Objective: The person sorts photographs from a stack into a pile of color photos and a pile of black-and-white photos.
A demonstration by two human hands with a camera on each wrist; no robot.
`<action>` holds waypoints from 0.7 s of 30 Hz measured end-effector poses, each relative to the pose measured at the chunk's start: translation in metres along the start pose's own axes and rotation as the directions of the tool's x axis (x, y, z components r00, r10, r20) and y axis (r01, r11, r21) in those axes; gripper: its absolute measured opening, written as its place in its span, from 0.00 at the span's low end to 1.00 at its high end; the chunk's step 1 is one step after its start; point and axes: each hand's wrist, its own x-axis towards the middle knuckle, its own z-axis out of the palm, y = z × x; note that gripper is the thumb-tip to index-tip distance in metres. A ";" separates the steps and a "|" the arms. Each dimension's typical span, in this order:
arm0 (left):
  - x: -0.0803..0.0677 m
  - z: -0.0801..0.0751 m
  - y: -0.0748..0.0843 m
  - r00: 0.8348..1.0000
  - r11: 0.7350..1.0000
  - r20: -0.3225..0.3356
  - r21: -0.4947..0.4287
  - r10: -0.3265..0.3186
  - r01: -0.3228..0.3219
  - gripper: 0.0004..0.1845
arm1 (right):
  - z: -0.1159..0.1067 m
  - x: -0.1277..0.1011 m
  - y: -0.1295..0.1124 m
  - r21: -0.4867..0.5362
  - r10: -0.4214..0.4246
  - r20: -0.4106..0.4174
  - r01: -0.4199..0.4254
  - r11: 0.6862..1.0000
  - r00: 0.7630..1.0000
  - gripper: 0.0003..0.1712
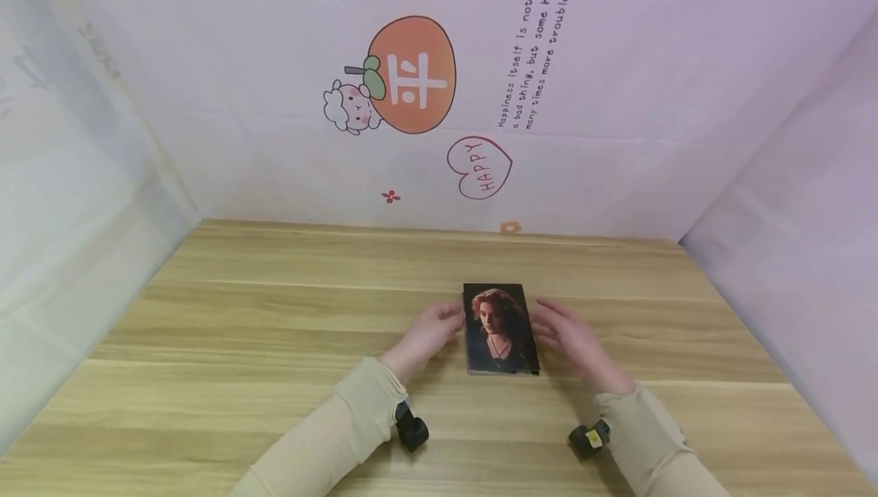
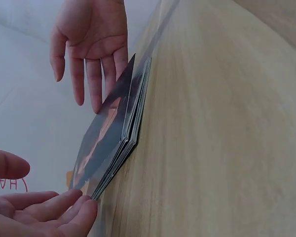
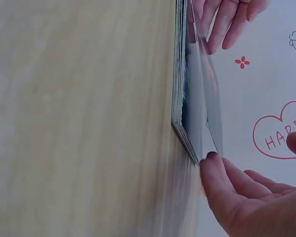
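Currently I see cards [image 1: 499, 333] between left hand [image 1: 425, 334] and right hand [image 1: 575, 338] | long axis fore-aft | fingers relaxed at long edges, gripping nothing

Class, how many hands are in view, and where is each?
2: the left hand is at the left side of the cards, the right hand at their right. No others show.

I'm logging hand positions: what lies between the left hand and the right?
A card stack lies between the left hand and right hand, as the head view shows.
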 end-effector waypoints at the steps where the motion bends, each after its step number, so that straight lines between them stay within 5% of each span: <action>1: 0.000 -0.001 -0.001 1.000 1.000 -0.008 0.026 0.005 -0.005 0.24 | 0.000 0.000 0.000 0.001 0.001 -0.011 -0.001 1.000 1.000 0.32; 8: 0.003 -0.004 -0.001 0.997 0.997 -0.034 0.054 0.064 -0.062 0.24 | 0.007 0.003 -0.003 -0.012 0.038 -0.076 -0.039 0.999 0.996 0.32; 21: 0.004 -0.028 -0.012 0.994 0.995 -0.086 0.078 0.073 -0.067 0.26 | 0.030 0.020 -0.002 -0.051 -0.015 -0.134 0.009 0.999 0.991 0.28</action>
